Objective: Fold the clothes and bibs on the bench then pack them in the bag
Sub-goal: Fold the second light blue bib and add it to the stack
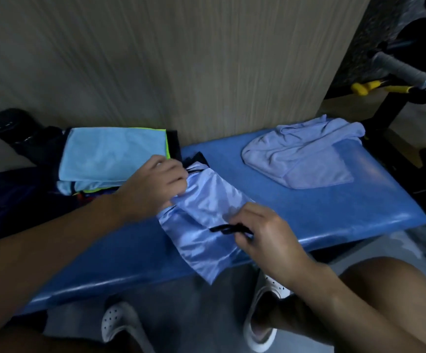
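Shiny blue garment, padded bench

No text, label, brand, number or sign can be read anywhere here; the cloths and the blue surface show none.

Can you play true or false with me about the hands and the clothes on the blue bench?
1. Both hands, left hand and right hand, hold the shiny blue garment. True.
2. The folded stack lies right of the hands. False: it lies on the left.
3. The lilac cloth is neatly folded. False: it lies rumpled.
4. The garment hangs partly over the edge of the bench. True.
5. The right hand pinches a black cord. True.
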Demonstrator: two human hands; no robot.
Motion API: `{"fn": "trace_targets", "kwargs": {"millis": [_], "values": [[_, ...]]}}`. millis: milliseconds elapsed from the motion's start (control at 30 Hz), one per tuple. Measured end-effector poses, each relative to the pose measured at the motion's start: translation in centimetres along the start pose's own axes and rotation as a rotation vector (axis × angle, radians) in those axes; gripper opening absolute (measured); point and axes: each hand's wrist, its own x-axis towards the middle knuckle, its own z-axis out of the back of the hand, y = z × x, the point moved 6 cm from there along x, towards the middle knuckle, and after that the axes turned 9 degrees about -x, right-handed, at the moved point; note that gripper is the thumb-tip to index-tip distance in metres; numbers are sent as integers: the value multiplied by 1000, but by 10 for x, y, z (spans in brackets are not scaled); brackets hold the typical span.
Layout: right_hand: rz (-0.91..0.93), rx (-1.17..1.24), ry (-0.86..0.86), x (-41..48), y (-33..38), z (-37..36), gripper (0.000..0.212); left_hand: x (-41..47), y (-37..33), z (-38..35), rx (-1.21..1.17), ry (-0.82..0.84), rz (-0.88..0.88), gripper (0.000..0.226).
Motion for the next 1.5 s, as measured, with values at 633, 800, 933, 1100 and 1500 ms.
{"fn": "trace_targets", "kwargs": {"millis": [633,800,933,1100,1500], "values": [[-324,-274,-56,-17,-11,-26,35,-77,-7,-32,-52,121,66,13],[-484,-233,-47,-17,-30,-20,52,-73,-16,-31,-57,22,93,7],[-106,-248,28,-15,-10,-17,48,-66,-27,-31,-69,-59,146,5],[-41,-413,102,-13,-25,-28,43,-54,-41,-27,-6,-190,194,14],[-94,-341,-53,-13,-34,6,25,-58,-40,-24,-284,-81,179,24]]}}
